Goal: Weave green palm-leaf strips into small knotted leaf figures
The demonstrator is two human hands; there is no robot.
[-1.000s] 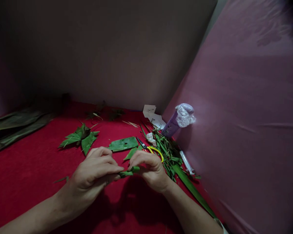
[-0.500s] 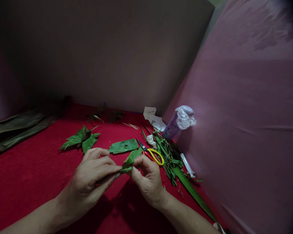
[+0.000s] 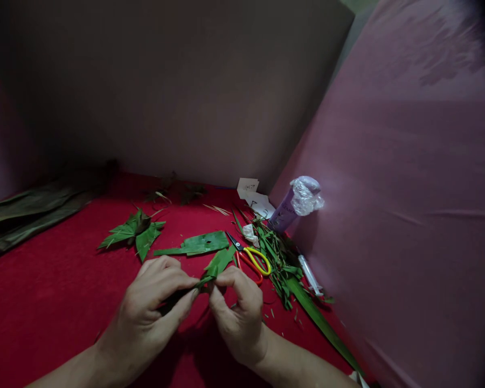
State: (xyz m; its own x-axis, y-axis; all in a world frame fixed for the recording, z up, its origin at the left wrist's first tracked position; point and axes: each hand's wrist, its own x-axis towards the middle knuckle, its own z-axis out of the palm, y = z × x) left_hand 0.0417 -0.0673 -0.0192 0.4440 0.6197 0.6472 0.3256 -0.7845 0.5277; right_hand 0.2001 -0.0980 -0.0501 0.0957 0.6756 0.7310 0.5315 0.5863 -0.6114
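Note:
Both hands meet low in the middle over a red cloth (image 3: 52,291). My left hand (image 3: 153,307) is closed, pinching a folded green leaf strip (image 3: 215,267) between thumb and forefinger. My right hand (image 3: 236,312) is closed too, its fingertips pinched on the same strip just to the right. The strip's free end points up and away towards the scissors (image 3: 250,257), which have yellow and red handles and lie just beyond my right hand.
A flat cut leaf piece (image 3: 198,243) lies behind the hands. A leaf star (image 3: 135,231) sits further left. Leaf trimmings (image 3: 281,258), a long blade, a purple tube (image 3: 291,207) with plastic wrap and paper scraps (image 3: 253,194) crowd the right. Dark leaves lie far left.
Both hands have drawn nearer to me and closer together. The strip, held level before, now stands tilted up from the pinch. My right hand has turned from over the strip to beside it.

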